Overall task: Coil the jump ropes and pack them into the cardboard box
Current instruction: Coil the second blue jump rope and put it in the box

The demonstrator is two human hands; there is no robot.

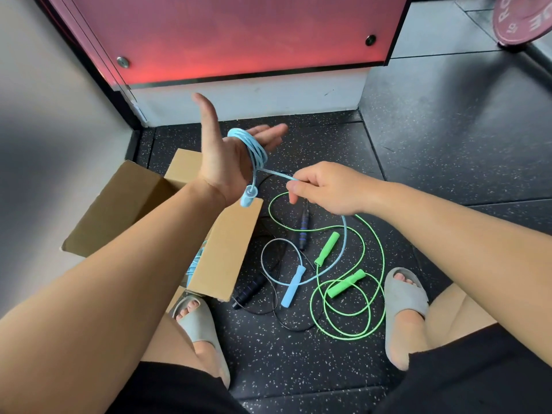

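left hand flat, fingers apart, light blue jump rope looped round the palm | right hand fingers pinching its cord | green jump rope and black jump rope loose on floor beside open cardboard box

Three loose jump ropes, one light blue rope, one green rope, one black rope, plus one cardboard box, two hands, two grey slides, one weight plate, six handles.
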